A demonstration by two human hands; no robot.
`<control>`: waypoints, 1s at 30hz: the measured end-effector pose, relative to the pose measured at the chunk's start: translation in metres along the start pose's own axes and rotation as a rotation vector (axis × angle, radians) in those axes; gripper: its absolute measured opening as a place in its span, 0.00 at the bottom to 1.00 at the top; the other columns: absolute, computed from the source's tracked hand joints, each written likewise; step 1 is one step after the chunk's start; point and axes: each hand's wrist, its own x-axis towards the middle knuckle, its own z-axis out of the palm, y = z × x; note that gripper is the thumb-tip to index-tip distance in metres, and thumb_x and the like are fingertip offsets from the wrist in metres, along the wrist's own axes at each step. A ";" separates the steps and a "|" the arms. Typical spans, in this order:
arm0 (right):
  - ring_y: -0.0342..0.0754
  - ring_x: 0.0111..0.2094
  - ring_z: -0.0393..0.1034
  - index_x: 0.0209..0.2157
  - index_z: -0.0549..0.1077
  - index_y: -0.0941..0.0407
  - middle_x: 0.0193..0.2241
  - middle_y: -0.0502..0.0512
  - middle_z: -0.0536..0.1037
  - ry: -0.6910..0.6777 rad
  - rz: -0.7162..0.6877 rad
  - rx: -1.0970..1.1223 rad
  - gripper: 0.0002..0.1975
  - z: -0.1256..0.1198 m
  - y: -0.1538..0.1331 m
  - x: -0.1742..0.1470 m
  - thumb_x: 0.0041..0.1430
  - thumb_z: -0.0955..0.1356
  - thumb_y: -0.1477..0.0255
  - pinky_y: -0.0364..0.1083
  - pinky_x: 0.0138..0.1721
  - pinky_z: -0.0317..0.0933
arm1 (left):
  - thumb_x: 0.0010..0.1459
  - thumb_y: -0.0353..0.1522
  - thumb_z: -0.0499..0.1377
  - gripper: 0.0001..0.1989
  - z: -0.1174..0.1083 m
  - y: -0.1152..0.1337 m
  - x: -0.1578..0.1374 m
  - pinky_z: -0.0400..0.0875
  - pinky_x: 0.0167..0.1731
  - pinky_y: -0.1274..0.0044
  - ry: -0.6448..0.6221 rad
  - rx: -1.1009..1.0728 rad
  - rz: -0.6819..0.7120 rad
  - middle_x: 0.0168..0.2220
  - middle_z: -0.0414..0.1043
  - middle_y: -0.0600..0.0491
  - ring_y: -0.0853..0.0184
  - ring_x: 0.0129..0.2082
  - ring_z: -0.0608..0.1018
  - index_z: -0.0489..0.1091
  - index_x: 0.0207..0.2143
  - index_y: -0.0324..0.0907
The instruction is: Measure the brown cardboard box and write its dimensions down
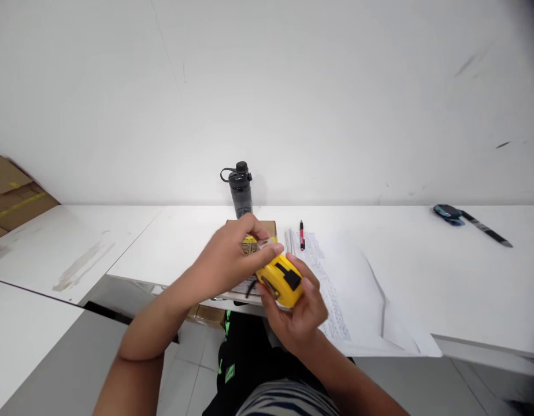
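A yellow tape measure [286, 294] with a black lock button is held up over the table's front edge. My right hand [305, 315] is closed around its body from below and the right. At the front end of the case, my left hand [226, 254] has its thumb and fingers drawn together in a pinch; the tape's tip there is blurred and partly covered. A black wrist strap [251, 288] hangs beneath the case. Behind my left hand, a small cardboard box [269, 227] with yellow tape and dark print lies on the table, mostly hidden.
A dark water bottle [241, 193] stands against the wall behind the box. Right of my hands lie written sheets of paper [336, 289] and a red-and-black pen [301, 236]. Farther right is a dark watch-like strap [470, 218]. Cardboard boxes [19, 199] sit at the far left.
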 end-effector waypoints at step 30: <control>0.53 0.48 0.71 0.51 0.69 0.53 0.48 0.58 0.76 -1.209 -0.193 0.165 0.17 0.125 0.053 0.110 0.60 0.67 0.66 0.53 0.49 0.65 | 0.57 0.50 0.57 0.37 0.077 -0.193 -0.113 0.57 0.62 0.65 0.633 -0.584 -0.182 0.66 0.54 0.43 0.54 0.64 0.61 0.55 0.63 0.43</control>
